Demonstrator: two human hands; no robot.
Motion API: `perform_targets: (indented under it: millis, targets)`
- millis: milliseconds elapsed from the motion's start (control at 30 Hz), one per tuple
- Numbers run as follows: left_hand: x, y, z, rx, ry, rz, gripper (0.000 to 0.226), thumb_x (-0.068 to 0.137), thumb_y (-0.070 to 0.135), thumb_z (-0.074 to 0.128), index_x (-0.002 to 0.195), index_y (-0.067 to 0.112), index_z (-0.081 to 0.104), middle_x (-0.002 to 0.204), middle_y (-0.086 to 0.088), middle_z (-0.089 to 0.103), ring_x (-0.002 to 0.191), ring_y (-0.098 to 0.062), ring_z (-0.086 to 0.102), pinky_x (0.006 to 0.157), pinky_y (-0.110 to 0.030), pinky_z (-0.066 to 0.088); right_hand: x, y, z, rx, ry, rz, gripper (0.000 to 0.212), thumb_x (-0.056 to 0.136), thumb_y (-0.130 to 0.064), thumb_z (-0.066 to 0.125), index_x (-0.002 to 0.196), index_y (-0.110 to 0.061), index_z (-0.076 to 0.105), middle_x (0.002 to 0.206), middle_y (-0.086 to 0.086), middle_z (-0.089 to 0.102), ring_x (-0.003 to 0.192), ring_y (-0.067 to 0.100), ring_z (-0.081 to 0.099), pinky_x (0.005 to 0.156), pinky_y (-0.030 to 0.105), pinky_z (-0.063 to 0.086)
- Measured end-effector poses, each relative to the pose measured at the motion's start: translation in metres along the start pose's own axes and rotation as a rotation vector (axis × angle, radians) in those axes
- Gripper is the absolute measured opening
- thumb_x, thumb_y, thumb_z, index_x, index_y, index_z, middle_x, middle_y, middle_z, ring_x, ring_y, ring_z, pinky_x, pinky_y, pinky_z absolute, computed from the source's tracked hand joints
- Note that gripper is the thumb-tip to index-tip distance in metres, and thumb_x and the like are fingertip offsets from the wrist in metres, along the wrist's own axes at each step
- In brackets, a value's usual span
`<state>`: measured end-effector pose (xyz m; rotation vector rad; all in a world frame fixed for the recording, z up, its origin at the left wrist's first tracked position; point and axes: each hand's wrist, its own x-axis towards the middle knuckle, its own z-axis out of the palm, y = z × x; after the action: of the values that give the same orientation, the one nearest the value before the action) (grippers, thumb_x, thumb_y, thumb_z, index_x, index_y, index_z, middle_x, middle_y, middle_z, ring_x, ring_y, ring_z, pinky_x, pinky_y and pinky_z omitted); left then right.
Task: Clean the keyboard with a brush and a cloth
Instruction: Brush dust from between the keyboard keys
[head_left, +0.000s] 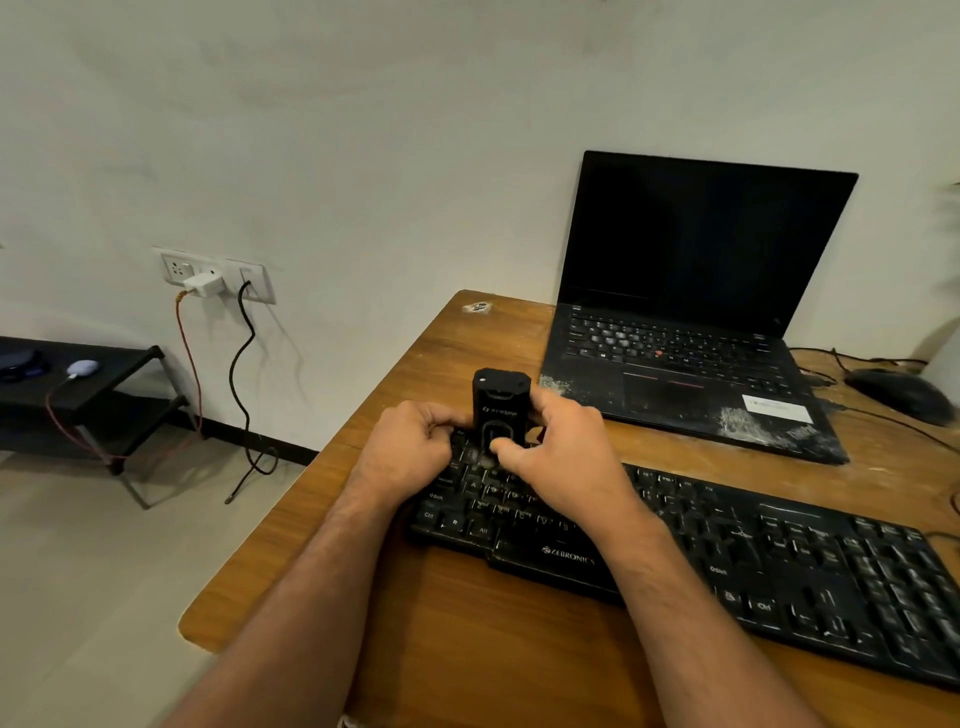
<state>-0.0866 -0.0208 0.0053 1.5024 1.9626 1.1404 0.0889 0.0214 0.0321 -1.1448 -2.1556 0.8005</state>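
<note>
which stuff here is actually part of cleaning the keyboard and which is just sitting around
Part of the job:
keyboard, dusty, on the desk
black cleaning tool, upright over the keys
left hand and right hand, both gripping the tool

Just lying about:
open laptop
mouse
white charger in the wall socket
black side shelf

No cloth is visible.
</note>
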Motion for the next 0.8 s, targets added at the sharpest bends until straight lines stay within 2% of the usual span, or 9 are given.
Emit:
perform_targets:
  millis: [67, 167, 267, 367, 467, 500, 567, 700, 800]
  targets:
    - [0.0, 0.0, 0.0, -0.005, 0.015, -0.007, 0.051, 0.091, 0.003, 0.053, 0.075, 0.048, 0.07, 0.081, 0.023, 0.069, 0.072, 0.012, 0.064, 0.067, -0.003, 0.047, 0.002, 0.0, -0.004, 0.01, 0.026, -0.008, 0.041, 0.085, -0.02, 0.073, 0.124, -0.027, 0.063, 0.089, -0.007, 0.07, 0.053, -0.003, 0.058, 0.045, 0.014, 0.045]
    - [-0.001, 0.001, 0.0, 0.0, -0.003, -0.004, 0.046, 0.091, 0.003, 0.053, 0.079, 0.042, 0.074, 0.077, 0.019, 0.072, 0.067, 0.005, 0.066, 0.062, -0.008, 0.05, -0.001, -0.001, -0.005, 0.058, -0.016, -0.064, 0.043, 0.083, -0.021, 0.077, 0.123, -0.029, 0.065, 0.083, -0.007, 0.071, 0.051, 0.004, 0.056, 0.052, 0.025, 0.055]
    - [-0.001, 0.001, 0.0, -0.012, -0.008, -0.005, 0.046, 0.09, 0.001, 0.051, 0.078, 0.039, 0.075, 0.071, 0.015, 0.073, 0.06, -0.004, 0.067, 0.055, -0.013, 0.049, -0.006, 0.002, -0.004, 0.099, -0.044, -0.06, 0.039, 0.081, -0.018, 0.079, 0.116, -0.031, 0.067, 0.071, -0.012, 0.06, 0.057, 0.002, 0.052, 0.057, 0.024, 0.052]
    - [0.002, -0.001, 0.0, -0.001, -0.003, -0.012, 0.049, 0.09, 0.001, 0.052, 0.075, 0.041, 0.074, 0.065, 0.019, 0.07, 0.054, -0.004, 0.063, 0.053, -0.017, 0.05, -0.009, 0.006, -0.004, 0.207, -0.089, -0.03, 0.043, 0.081, -0.012, 0.079, 0.107, -0.042, 0.065, 0.071, -0.002, 0.059, 0.062, 0.003, 0.052, 0.065, 0.034, 0.057]
    - [0.003, 0.0, 0.0, -0.008, -0.01, -0.022, 0.05, 0.091, 0.002, 0.052, 0.075, 0.044, 0.074, 0.07, 0.02, 0.072, 0.065, -0.01, 0.07, 0.062, -0.022, 0.059, -0.009, 0.008, -0.006, 0.181, -0.068, -0.028, 0.044, 0.083, -0.015, 0.078, 0.118, -0.037, 0.064, 0.076, -0.011, 0.062, 0.061, 0.0, 0.054, 0.059, 0.02, 0.054]
    - [0.003, 0.001, 0.0, -0.014, -0.008, -0.027, 0.05, 0.091, 0.002, 0.052, 0.076, 0.044, 0.073, 0.074, 0.02, 0.072, 0.068, -0.007, 0.07, 0.065, -0.021, 0.059, -0.007, 0.008, -0.007, 0.162, -0.03, -0.022, 0.044, 0.084, -0.018, 0.078, 0.121, -0.034, 0.063, 0.079, -0.012, 0.064, 0.062, 0.001, 0.056, 0.057, 0.017, 0.053]
    - [0.003, 0.001, 0.0, -0.025, -0.005, -0.029, 0.05, 0.091, 0.001, 0.052, 0.077, 0.044, 0.073, 0.08, 0.022, 0.071, 0.07, 0.001, 0.069, 0.067, -0.015, 0.056, -0.008, 0.008, -0.008, 0.158, 0.009, -0.008, 0.044, 0.084, -0.021, 0.078, 0.123, -0.033, 0.061, 0.087, -0.013, 0.067, 0.066, 0.003, 0.06, 0.058, 0.018, 0.055]
    - [0.004, 0.0, 0.001, -0.007, -0.002, -0.019, 0.049, 0.089, 0.0, 0.052, 0.073, 0.042, 0.074, 0.07, 0.022, 0.072, 0.065, -0.005, 0.069, 0.064, -0.02, 0.056, -0.015, 0.006, -0.005, 0.172, -0.064, -0.03, 0.044, 0.084, -0.022, 0.079, 0.124, -0.03, 0.063, 0.093, -0.015, 0.069, 0.073, 0.0, 0.065, 0.064, 0.017, 0.058]
    - [0.003, 0.003, 0.001, -0.035, -0.001, -0.042, 0.048, 0.09, 0.002, 0.053, 0.075, 0.041, 0.074, 0.072, 0.028, 0.069, 0.071, 0.001, 0.069, 0.071, -0.02, 0.057, -0.009, 0.007, -0.006, 0.095, 0.042, -0.015, 0.041, 0.085, -0.022, 0.076, 0.124, -0.03, 0.063, 0.096, -0.015, 0.068, 0.074, -0.001, 0.065, 0.059, 0.01, 0.052]
